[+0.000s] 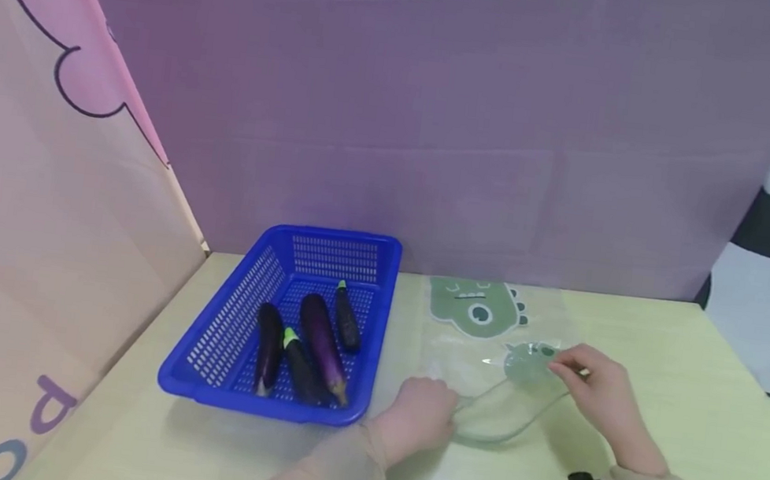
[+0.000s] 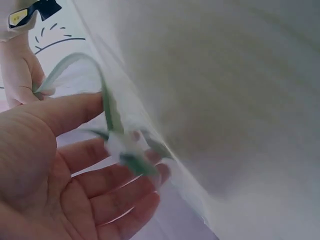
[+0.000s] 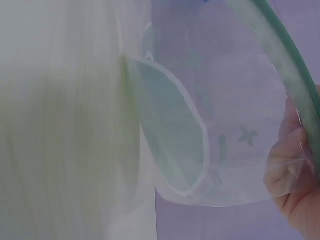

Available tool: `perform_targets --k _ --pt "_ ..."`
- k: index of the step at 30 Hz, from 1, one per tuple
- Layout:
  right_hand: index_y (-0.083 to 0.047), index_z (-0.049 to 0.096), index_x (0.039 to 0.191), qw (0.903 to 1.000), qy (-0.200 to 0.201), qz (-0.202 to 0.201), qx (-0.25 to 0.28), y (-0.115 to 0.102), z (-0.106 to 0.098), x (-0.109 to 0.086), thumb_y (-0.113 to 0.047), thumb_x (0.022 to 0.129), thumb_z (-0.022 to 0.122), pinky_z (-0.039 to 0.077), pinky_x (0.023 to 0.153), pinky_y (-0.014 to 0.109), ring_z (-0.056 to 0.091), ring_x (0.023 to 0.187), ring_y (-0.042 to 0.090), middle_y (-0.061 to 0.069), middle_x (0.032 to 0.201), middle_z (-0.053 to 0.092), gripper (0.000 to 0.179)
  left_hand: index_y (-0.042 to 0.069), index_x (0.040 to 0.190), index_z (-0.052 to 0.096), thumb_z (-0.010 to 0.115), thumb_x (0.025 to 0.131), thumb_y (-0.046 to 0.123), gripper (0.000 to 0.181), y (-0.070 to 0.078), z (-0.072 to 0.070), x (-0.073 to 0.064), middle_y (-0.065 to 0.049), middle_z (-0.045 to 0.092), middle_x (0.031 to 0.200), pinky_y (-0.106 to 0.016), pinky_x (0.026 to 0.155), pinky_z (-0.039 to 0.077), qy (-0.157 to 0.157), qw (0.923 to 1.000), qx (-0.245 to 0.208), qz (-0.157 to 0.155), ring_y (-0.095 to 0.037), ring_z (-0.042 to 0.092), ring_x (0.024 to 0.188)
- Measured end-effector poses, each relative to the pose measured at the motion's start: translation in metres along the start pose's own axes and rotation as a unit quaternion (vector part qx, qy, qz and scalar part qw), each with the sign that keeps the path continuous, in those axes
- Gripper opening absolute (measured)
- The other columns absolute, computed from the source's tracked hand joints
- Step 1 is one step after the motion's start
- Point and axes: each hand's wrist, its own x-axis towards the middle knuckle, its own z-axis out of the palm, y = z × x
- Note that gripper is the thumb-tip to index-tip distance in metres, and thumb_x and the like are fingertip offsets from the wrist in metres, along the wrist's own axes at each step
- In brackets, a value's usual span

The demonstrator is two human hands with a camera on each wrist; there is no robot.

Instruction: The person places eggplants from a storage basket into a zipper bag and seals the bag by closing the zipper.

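Clear bag bears green cartoon print; wall shows purple letter "d".

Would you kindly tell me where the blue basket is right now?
In the head view, the blue basket sits at left on the table, before the purple backdrop, left of the left hand and the clear bag.

Both forearms angle in from the head view's bottom edge; the left hand, lower centre, has fingers loosely extended, while the right hand, lower right, pinches.
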Motion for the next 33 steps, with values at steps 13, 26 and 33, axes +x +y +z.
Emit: perform_targets --k 13,26,33 --pt "-0.003 0.067 0.079 0.9995 0.009 0.025 0.017 -0.003 0.001 0.002 0.008 0.074 0.071 0.047 0.060 0.006 0.050 0.069 -0.011 0.009 0.077 0.067 0.013 0.016 0.090 0.062 0.074 0.077 0.036 0.027 0.002 -0.004 0.001 0.001 0.060 0.074 -0.024 0.055 0.044 0.019 0.9998 0.001 -0.009 -0.014 0.054 0.064" --pt "-0.005 0.068 0.081 0.9983 -0.031 0.048 0.005 -0.001 -0.001 0.002 0.002 0.077 0.071 0.050 0.057 0.016 0.050 0.067 -0.009 0.008 0.079 0.068 0.009 0.015 0.118 0.057 0.068 0.082 0.047 0.049 0.007 -0.016 -0.005 0.000 0.065 0.095 -0.025 0.066 0.049 0.040 0.9991 -0.011 -0.012 -0.014 0.060 0.082" --pt "-0.005 0.068 0.082 0.9973 -0.046 0.056 0.010 0.000 -0.001 -0.001 0.001 0.078 0.071 0.050 0.057 0.016 0.051 0.066 -0.008 0.007 0.079 0.068 0.007 0.015 0.112 0.060 0.063 0.085 0.047 0.043 0.008 -0.028 -0.012 0.000 0.063 0.087 -0.023 0.061 0.046 0.059 0.9982 -0.013 -0.002 -0.013 0.058 0.075"
